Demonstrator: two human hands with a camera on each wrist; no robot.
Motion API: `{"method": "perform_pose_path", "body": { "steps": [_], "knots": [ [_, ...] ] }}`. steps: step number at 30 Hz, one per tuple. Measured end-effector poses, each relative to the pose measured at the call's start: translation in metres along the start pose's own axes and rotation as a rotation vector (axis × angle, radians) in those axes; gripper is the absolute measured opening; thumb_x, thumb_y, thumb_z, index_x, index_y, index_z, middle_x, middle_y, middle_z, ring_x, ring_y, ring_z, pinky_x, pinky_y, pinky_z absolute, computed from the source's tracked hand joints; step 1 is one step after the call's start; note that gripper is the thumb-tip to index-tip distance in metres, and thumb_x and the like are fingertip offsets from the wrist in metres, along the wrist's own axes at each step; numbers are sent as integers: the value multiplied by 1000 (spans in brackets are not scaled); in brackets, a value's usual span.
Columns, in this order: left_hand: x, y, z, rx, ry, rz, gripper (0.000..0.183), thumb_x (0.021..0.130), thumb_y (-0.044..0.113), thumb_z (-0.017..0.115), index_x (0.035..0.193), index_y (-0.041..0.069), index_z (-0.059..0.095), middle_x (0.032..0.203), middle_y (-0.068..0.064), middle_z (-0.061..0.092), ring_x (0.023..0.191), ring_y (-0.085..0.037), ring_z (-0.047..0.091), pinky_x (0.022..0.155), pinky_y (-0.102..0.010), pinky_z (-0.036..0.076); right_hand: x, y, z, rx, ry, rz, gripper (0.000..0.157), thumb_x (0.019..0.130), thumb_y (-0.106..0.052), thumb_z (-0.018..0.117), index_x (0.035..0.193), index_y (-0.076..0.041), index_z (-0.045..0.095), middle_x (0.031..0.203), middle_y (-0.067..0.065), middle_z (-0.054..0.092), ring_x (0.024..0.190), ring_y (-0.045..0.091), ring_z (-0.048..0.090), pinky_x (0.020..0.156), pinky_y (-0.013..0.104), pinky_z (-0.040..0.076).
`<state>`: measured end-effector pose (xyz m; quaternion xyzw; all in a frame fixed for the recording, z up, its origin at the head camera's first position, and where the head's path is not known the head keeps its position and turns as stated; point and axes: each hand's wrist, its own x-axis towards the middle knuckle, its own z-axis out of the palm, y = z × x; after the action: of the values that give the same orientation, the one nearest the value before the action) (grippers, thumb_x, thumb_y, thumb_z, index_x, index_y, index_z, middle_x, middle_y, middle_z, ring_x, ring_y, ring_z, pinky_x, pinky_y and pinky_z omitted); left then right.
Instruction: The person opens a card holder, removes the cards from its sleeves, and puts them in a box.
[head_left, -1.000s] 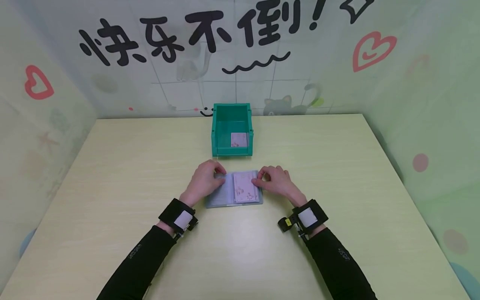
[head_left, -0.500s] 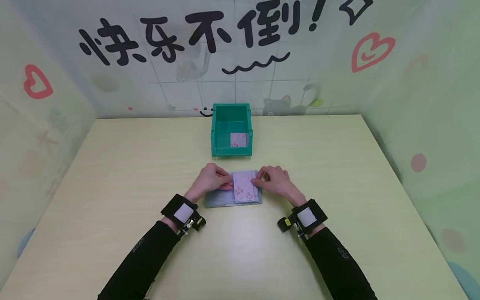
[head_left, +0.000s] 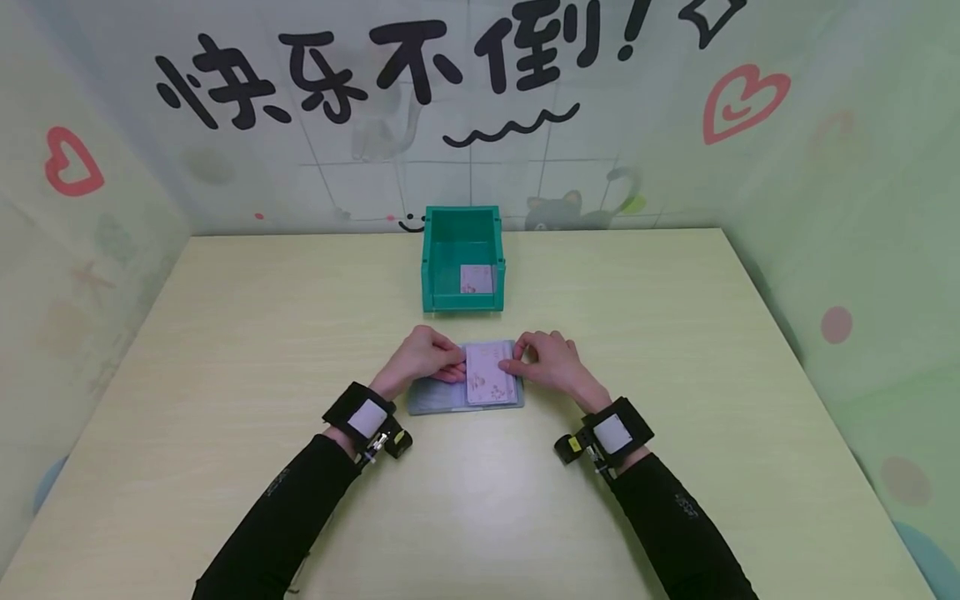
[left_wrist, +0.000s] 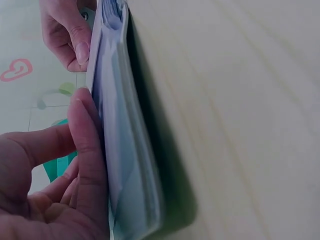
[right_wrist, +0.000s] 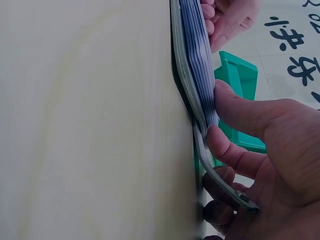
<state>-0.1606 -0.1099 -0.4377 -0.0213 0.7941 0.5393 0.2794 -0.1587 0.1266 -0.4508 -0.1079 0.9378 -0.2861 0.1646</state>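
A small card album [head_left: 438, 400] lies spread on the table, with clear-sleeved pages and a pale blue cover. A pink flower-printed card [head_left: 487, 375] shows on its right-hand page. At that card's left edge my left hand [head_left: 433, 357] pinches with thumb and fingers, its fingertips partly hidden. My right hand [head_left: 555, 362] grips the album's right side, the thumb [right_wrist: 240, 107] lying over the layered page edges. Under this hand a snap strap [right_wrist: 220, 177] sticks out from the cover, as the right wrist view shows. Both hands also appear in the left wrist view.
Just beyond the album stands a green open bin [head_left: 463, 302] with another pink card [head_left: 477, 279] inside. The pale wooden table [head_left: 300, 333] meets a printed backdrop [head_left: 247, 183] at the back and sides. Wrist-worn cameras sit on both forearms.
Since a second ago my left hand has moved right and a little down, from the album's upper left to the card's left edge. My right hand stays nearly still.
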Motion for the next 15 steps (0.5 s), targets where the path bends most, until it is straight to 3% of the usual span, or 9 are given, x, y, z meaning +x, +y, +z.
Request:
{"method": "perform_pose_path", "body": {
  "steps": [15],
  "knots": [
    [1,4,-2,65,-43,-22,24,100,15,61,106,-6,71,72,-3,66,57,-8,63,58,-18,54,-2,-3,0,0,9,16,29,91,-41,73,94,-14,63,81,4,50,95,26,46,87,43,27]
  ]
}}
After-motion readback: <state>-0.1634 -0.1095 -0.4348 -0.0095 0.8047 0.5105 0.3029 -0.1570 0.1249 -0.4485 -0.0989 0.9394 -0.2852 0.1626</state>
